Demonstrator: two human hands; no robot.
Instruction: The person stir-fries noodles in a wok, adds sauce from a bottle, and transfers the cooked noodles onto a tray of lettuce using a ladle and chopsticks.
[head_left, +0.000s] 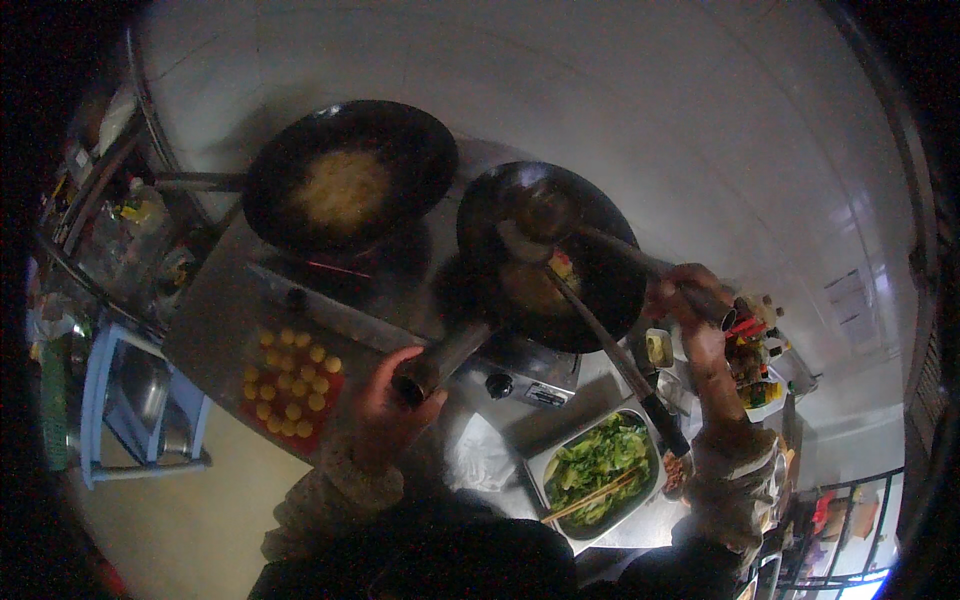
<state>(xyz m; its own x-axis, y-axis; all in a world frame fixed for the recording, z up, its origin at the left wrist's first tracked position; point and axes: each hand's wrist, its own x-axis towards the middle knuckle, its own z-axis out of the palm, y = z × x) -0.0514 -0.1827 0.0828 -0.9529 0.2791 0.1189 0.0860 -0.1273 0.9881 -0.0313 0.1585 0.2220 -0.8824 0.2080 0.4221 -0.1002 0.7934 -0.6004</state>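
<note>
My left hand (394, 409) is around the handle of the right-hand dark wok (615, 300), near the handle's open end. My right hand (690, 300) grips the handle of a metal ladle (547, 214), whose bowl is over that wok. Below the ladle, liquid and some yellow and red food (562, 266) lie in the wok. A long-handled utensil (607, 345) leans across the wok's near rim, its dark grip pointing towards me. To the left, a second wok (262, 202) holds pale, blurred food (345, 187).
A metal tray (534, 469) holds leafy greens (600, 465) with wooden chopsticks (592, 495) across it. Round yellowish pieces (292, 390) sit on a red board (326, 405) at left. Sauce bottles (757, 352) and a small container (659, 349) stand at right. A stove knob (499, 385) faces me.
</note>
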